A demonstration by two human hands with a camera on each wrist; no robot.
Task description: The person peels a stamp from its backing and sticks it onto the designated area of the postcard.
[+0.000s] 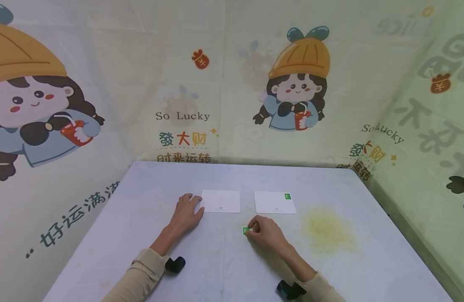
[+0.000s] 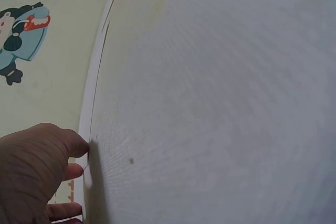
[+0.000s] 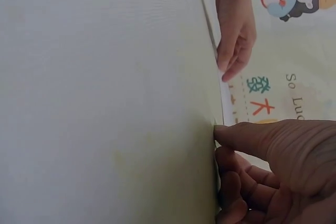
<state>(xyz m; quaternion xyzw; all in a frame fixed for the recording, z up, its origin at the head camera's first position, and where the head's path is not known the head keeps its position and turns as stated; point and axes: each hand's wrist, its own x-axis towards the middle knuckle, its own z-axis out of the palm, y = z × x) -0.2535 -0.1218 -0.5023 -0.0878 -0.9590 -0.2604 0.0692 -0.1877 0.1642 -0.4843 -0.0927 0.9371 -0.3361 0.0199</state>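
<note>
In the head view, two white cards lie side by side on the table. My left hand rests at the left edge of the left card, its fingers spread and lightly bent. The right card bears a green stamp in its upper right corner. Nearer to me, my right hand pinches a small green stamp with white edges between thumb and fingers, low over the table. Its right part is hidden by the fingertips. The right wrist view has the right hand with thumb and forefinger close together.
The white table has a yellowish stain on the right. Printed cloth walls stand behind it and on both sides. Black wrist cameras sit at both cuffs.
</note>
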